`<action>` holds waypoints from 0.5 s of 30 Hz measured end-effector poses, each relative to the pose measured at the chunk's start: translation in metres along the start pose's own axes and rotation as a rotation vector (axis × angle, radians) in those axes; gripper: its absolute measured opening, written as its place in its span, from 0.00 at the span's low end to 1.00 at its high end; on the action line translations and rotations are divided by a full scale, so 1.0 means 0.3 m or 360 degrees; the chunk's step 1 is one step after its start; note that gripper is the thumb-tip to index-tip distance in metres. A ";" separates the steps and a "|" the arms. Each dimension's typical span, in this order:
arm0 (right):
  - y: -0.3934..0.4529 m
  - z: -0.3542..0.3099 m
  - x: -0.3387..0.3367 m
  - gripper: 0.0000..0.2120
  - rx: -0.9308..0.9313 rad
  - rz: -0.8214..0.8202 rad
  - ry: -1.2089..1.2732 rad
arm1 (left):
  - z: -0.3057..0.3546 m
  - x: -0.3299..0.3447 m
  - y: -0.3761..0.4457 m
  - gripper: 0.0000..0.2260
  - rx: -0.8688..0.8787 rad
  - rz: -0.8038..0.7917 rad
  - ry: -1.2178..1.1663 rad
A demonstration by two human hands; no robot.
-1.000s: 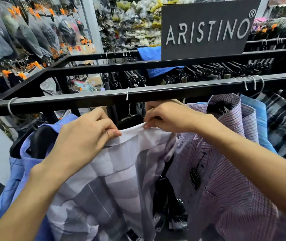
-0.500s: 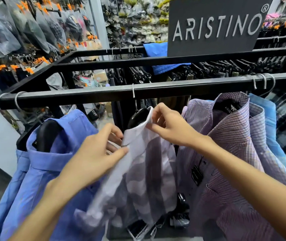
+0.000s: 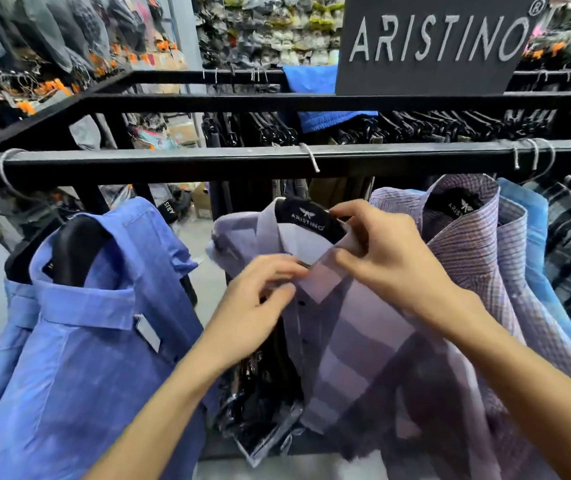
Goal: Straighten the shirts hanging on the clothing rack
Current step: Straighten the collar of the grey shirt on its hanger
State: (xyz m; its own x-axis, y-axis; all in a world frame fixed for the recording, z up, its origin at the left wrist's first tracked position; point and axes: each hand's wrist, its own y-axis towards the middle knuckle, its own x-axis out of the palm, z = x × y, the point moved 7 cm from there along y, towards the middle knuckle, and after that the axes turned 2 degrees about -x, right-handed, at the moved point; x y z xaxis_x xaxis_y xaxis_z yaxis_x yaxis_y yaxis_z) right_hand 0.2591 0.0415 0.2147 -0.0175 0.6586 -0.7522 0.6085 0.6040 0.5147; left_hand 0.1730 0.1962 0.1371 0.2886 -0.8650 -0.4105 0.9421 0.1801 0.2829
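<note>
Now turned front-on, no longer edge-on as half a second ago: pale lilac checked shirt hanging mid-rail on black rack, collar open, dark ARISTINO label showing, dark buttons down the placket. Left hand moved in to the collar front, fingers curled, pinching the placket edge. Right hand over the right collar, fingers gripping the fabric. Flanked by blue shirt left, purple striped shirt right.
</note>
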 end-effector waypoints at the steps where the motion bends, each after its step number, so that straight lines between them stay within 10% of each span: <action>1: -0.013 0.020 -0.020 0.25 0.0036 0.0007 -0.0019 | -0.037 -0.040 0.019 0.16 -0.0063 0.0138 -0.0026; 5: -0.048 0.126 -0.092 0.30 0.0211 -0.0009 -0.0080 | -0.172 -0.193 0.086 0.24 -0.0221 0.0605 0.0212; 11: -0.112 0.127 -0.148 0.31 0.0106 0.0385 -0.0304 | -0.407 -0.181 0.199 0.37 -0.0615 0.0197 0.0156; 15: -0.149 0.036 -0.108 0.14 -0.0291 0.0729 -0.0549 | -0.460 -0.102 0.275 0.38 -0.0626 0.0051 -0.0056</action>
State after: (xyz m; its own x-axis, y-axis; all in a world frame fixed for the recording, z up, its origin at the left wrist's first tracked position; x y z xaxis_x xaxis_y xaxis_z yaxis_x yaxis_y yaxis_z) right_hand 0.2409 -0.0118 0.2118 0.4914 0.7047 -0.5117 0.3465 0.3809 0.8572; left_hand 0.2654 0.3022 0.0533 0.3196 -0.8703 -0.3747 0.9281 0.3673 -0.0615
